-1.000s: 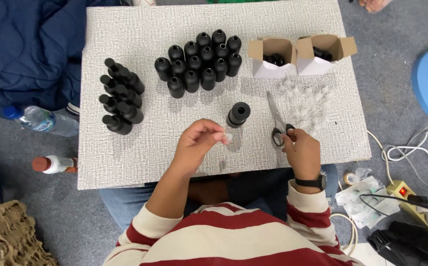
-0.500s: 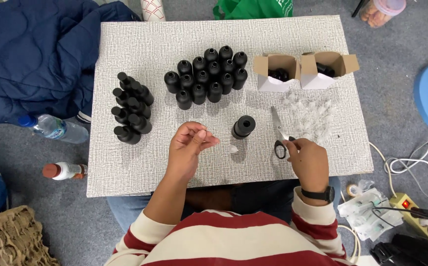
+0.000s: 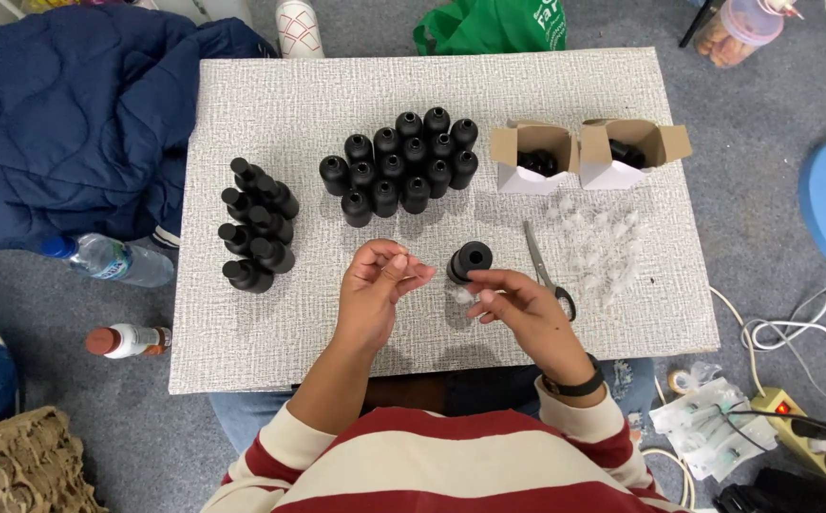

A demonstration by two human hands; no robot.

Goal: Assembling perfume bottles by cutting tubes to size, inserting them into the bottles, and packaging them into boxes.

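My left hand (image 3: 379,285) hovers over the table's front middle, fingertips pinched against the thumb, and I see nothing in it. My right hand (image 3: 519,312) is just to its right and pinches a small clear-white plastic piece (image 3: 464,295) between thumb and fingers. A single open black bottle (image 3: 471,260) stands right behind that piece. Grey scissors (image 3: 546,272) lie flat on the table beside my right hand, untouched. A scatter of small clear plastic pieces (image 3: 598,252) lies to the right of the scissors.
Upright black bottles (image 3: 403,163) cluster at the centre back, and capped black bottles (image 3: 254,226) lie at the left. Two open cardboard boxes (image 3: 536,157) (image 3: 626,152) hold dark items. Off the table (image 3: 289,104) are a blue jacket (image 3: 61,114), floor bottles and cables.
My right hand let go of the scissors, which now lie on the table, and picked up the small clear piece. My left hand rose slightly, fingers still pinched.
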